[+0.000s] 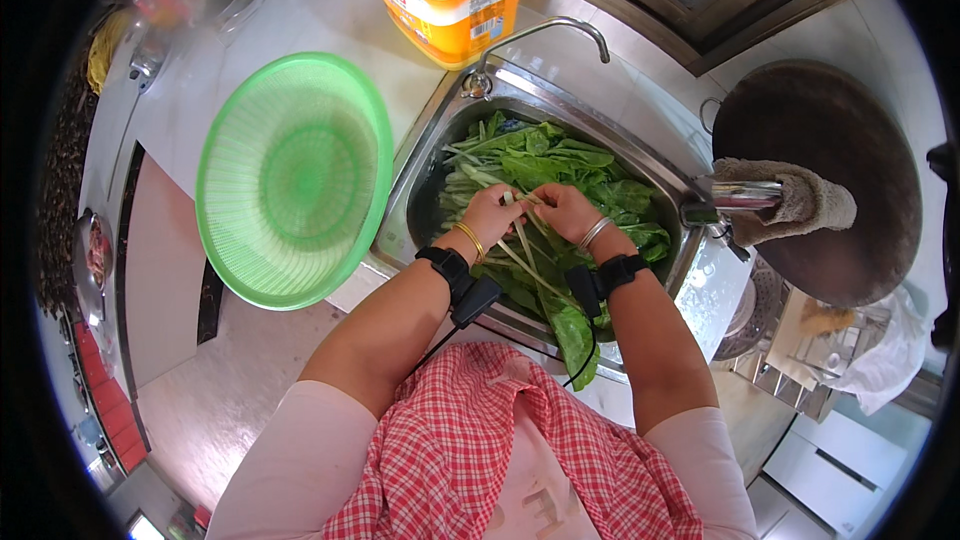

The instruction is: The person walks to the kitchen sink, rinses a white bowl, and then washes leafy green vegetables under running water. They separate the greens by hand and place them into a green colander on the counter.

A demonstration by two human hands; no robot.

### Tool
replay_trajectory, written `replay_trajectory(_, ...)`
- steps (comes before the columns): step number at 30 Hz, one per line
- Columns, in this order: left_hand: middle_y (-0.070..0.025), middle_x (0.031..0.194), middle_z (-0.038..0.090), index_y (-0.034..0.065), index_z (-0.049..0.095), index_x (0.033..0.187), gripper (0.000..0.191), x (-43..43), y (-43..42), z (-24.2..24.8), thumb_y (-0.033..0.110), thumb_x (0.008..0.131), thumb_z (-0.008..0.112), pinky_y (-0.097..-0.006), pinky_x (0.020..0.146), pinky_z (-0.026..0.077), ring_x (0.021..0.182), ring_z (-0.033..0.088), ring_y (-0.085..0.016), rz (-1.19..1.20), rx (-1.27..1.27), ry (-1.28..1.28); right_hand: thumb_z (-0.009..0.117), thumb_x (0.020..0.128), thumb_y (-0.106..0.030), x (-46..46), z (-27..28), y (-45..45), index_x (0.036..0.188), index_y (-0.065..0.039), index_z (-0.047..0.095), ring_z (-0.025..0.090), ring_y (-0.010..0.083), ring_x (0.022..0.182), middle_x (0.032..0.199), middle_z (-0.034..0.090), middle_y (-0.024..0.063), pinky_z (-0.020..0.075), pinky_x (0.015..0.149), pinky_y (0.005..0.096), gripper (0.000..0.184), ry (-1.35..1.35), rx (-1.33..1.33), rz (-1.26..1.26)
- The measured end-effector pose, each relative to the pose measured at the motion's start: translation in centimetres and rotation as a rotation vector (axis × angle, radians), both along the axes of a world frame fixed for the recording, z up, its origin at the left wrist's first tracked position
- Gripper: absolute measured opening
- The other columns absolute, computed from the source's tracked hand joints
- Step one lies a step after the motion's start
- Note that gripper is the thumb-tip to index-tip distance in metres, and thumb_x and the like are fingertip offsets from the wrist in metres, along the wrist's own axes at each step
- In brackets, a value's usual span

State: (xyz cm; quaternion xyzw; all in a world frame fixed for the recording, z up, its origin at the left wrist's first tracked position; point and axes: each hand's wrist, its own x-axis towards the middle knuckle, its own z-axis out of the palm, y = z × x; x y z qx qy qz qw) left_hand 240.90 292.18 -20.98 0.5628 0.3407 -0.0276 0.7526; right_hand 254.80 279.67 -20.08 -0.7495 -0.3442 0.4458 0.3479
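Observation:
Over a steel sink [390, 240] full of leafy greens [559, 154], my two hands are close together. My left hand [491, 216] grips the pale stems of a leafy green [534, 262], whose leaf end hangs towards me over the sink's near rim. My right hand [566, 211] pinches the same stems at their upper end, fingertips almost meeting those of the left. Loose stalks lie to the left in the basin, and broad leaves spread to the right. What lies beneath my hands is hidden.
A green plastic colander [300, 180] stands left of the sink. Behind are a yellow jug [450, 7] and a curved faucet [555, 26]. At right, a brown cloth [814, 202] hangs over a second tap [746, 195], before a large dark round pan [825, 120].

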Motion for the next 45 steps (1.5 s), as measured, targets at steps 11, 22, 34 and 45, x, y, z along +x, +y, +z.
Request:
replay_trajectory(11,0.0007,0.073,0.060,0.0052,0.058,0.103,0.015,-0.2,-0.3,0.5,0.016,0.093,0.058,-0.0248,0.050,0.044,0.058,0.054,-0.009,0.034,0.095,-0.110,0.066,0.082,-0.016,-2.1,1.8,1.1,0.107,0.000,0.054,0.065,0.0352,0.077,0.084,0.066,0.0197,0.0520,0.069,0.0388,0.032,-0.289,0.133,-0.060)
replay_trajectory(22,-0.0092,0.089,0.064,-0.0021,0.049,0.130,0.047,1.7,2.3,0.8,0.026,0.094,0.060,-0.0323,0.053,0.049,0.063,0.062,-0.016,0.518,0.121,0.210,0.053,0.082,-0.068,-3.9,7.8,-2.2,0.152,-0.014,0.016,0.019,0.0424,0.141,0.155,0.017,0.0193,0.0199,0.108,0.0634,0.096,-0.783,-0.281,0.295)
replay_trajectory(34,-0.0179,0.097,0.066,0.0055,0.056,0.123,0.033,2.4,2.4,-1.5,0.025,0.096,0.053,-0.0391,0.063,0.052,0.068,0.065,-0.029,0.067,0.468,0.583,0.045,0.087,-0.065,-2.6,0.4,-2.3,0.148,-0.012,0.027,0.025,0.0381,0.140,0.152,0.027,0.0161,0.0239,0.110,0.0575,0.083,-0.625,-0.695,0.436)
replay_trajectory(45,-0.0203,0.097,0.066,0.0014,0.054,0.121,0.036,0.4,3.8,0.2,0.029,0.098,0.048,-0.0456,0.070,0.051,0.084,0.064,-0.036,0.234,0.601,0.550,0.049,0.088,-0.060,-1.3,4.9,-7.3,0.152,-0.023,0.017,0.023,0.0440,0.139,0.155,0.022,0.0155,0.0230,0.107,0.0649,0.080,-0.717,-0.593,0.218)
